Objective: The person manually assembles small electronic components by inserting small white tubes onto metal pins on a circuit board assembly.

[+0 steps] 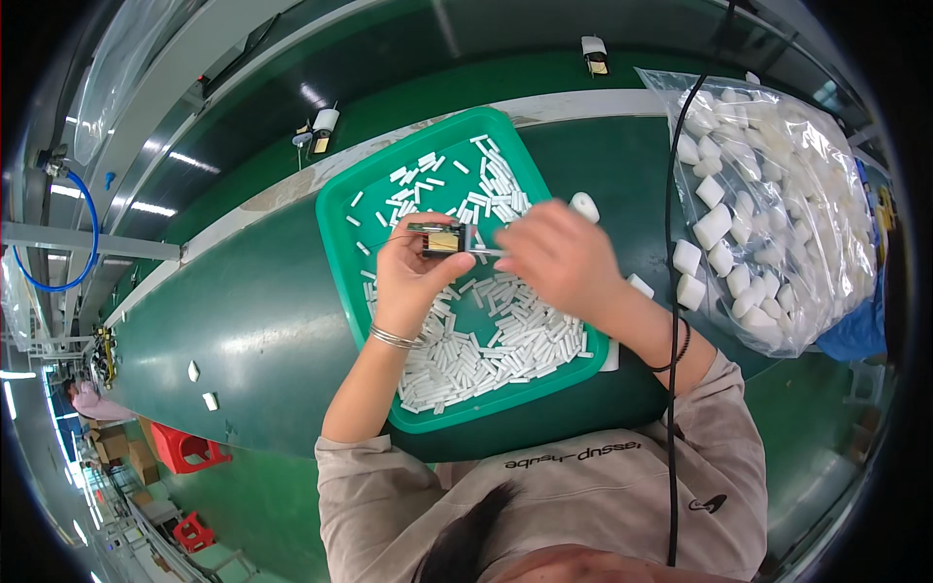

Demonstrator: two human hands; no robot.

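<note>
Device [443, 240], black and tan, sits above the green tray [339, 255] of white sticks [476, 361], pinched in the left hand's [408, 280] grip; the right hand [559, 255] blurs beside it, its grip too smeared to tell.

Beige shirt [583, 496], silver bangles [397, 339], black bracelet [686, 341]

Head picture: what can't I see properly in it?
All in the head view:
Right hand: fingers smeared by blur, so their grip is unclear.
Small black device: partly covered by the left hand.
Green tray: partly hidden by both hands.
Blue thing: partly hidden by the clear bag.
</note>
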